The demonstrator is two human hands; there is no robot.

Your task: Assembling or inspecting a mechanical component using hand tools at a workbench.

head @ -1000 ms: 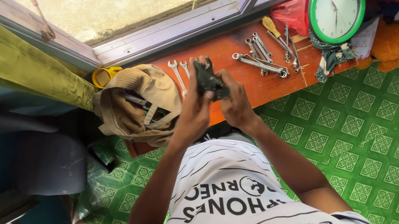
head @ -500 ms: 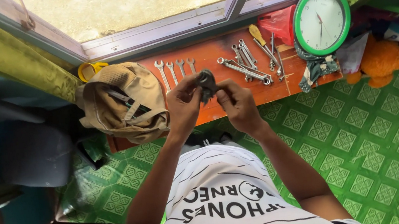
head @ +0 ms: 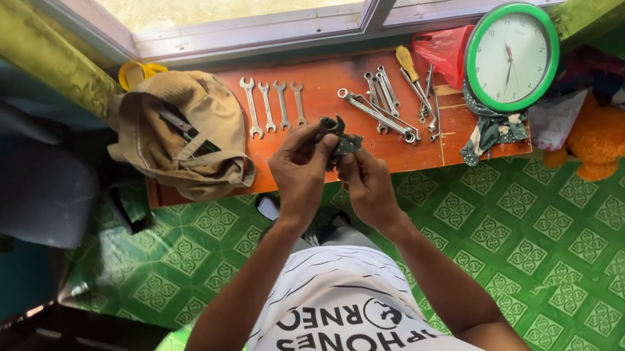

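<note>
I see both hands raised together over the near edge of the orange wooden bench (head: 327, 164), meeting around one small object. My left hand (head: 302, 170) is closed, its fingers curled and its fingertips pinching the top of a small dark metal part (head: 335, 134), a ring-like piece with a dull grey-green body below it. My right hand (head: 366, 184) is also closed, thumb and fingers clamped on the lower right side of the same part. The part is held in the air between the two hands, just above the bench and clear of its surface as far as I can tell. Both forearms rise from the near bottom of the view and converge, elbows out, wrists bent slightly inward, above a white printed shirt (head: 349, 331).

On the bench beyond the hands, four open-ended spanners (head: 274, 106) lie in a row to the left, and a looser cluster of wrenches (head: 384, 106) lies to the right with a yellow-handled screwdriver (head: 407, 66) beside it. A tan canvas bag (head: 179, 137) slumps on the bench's left end. At the right end a round green-rimmed clock (head: 512, 56) lies face up, near a red plastic bag (head: 445, 49). An orange soft toy (head: 602, 141) sits on the green patterned floor (head: 579, 245) further right.
</note>
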